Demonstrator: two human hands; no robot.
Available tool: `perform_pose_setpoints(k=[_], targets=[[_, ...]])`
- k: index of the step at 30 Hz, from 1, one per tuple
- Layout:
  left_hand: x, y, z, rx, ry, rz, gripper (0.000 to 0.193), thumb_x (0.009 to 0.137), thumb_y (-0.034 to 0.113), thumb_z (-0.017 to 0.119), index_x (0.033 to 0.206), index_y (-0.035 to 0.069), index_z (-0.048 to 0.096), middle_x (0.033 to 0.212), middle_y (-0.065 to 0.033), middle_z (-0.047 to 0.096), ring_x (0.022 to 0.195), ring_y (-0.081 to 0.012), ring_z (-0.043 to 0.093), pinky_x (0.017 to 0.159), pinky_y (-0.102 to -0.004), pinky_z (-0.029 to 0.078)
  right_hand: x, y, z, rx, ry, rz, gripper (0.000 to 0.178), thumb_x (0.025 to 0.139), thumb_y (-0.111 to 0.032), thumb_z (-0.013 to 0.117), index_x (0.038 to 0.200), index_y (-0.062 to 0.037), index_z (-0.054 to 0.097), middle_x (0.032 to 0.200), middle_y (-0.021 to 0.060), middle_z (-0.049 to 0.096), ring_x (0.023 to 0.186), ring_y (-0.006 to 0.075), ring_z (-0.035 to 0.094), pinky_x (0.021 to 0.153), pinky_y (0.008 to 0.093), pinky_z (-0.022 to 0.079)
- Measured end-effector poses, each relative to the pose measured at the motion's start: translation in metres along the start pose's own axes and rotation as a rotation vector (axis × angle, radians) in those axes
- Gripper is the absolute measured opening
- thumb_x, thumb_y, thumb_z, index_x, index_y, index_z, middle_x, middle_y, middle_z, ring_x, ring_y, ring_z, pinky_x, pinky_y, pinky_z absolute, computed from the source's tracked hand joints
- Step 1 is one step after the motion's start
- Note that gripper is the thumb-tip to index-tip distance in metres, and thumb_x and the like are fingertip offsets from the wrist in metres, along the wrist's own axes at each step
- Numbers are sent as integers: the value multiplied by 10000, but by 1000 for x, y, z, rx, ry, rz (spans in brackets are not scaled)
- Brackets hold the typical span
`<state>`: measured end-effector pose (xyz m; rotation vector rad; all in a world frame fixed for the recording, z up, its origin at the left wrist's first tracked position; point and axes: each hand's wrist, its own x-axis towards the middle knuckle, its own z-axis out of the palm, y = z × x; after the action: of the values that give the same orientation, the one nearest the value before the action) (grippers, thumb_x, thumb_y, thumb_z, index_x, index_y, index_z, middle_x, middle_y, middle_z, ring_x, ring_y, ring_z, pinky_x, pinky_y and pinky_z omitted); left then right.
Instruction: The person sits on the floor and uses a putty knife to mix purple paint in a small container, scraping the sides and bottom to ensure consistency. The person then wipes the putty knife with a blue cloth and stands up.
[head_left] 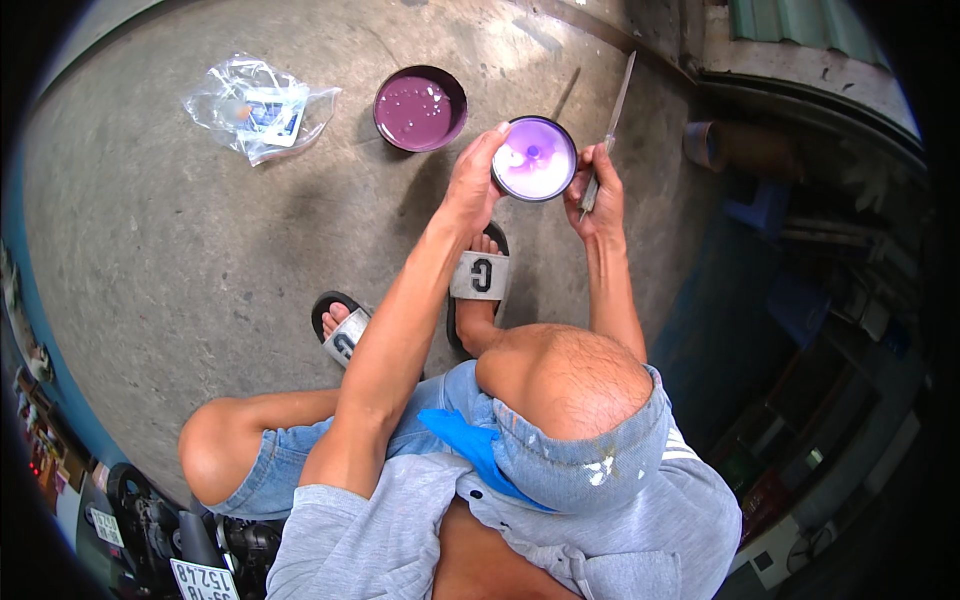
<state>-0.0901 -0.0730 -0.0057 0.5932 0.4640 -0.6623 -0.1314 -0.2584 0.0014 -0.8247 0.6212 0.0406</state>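
Observation:
My left hand [474, 182] grips the left edge of a round, black-rimmed dish [533, 172]. Its face is shiny purple and white with a small knob-like spot at the centre; its exact kind I cannot tell. In my right hand [603, 200] is a knife [620, 103], its long thin blade pointing away from me. That hand's fingers are close to the right rim of the dish; whether they touch it is unclear. To the left on the floor stands a round, dark-walled tub [420, 108] of bubbly purple-pink liquid.
A crumpled clear plastic bag [262, 110] with a blue-and-white packet lies on the concrete floor [200, 250], far left. My sandalled feet and bent knees are below my hands. Motorbikes [190, 550] stand at the lower left; a cylindrical container [704, 145] sits at the right by shadowed clutter.

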Motion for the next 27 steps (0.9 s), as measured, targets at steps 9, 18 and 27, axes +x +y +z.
perform_pose_setpoints(k=[9, 18, 27], targets=[[-4, 4, 3, 163, -35, 1, 818, 978, 693, 319, 1344, -21, 478, 1269, -118, 612, 1215, -182, 555, 1067, -343, 404, -4, 38, -30, 89, -4, 228, 556, 757, -506, 798, 1096, -89, 656, 865, 17, 694, 546, 113, 593, 463, 205, 498], [5, -13, -21, 177, 37, -188, 1087, 904, 764, 379, 1515, -97, 122, 1519, -245, 327, 1405, -265, 334, 1170, -433, 215, -22, 49, -22, 180, -184, 250, 868, 691, -657, 758, 1286, -61, 547, 992, 64, 682, 527, 84, 533, 449, 191, 450], [-8, -4, -145, 1034, 589, 4, 221, 882, 270, 642, 823, 58, 667, 524, 19, 449, 538, -131, 506, 563, -281, 450, 27, 23, 95, -788, -251, -415, 761, 638, -365, 932, 1196, 16, 582, 1055, 95, 676, 933, 174, 669, 802, 307, 542]])
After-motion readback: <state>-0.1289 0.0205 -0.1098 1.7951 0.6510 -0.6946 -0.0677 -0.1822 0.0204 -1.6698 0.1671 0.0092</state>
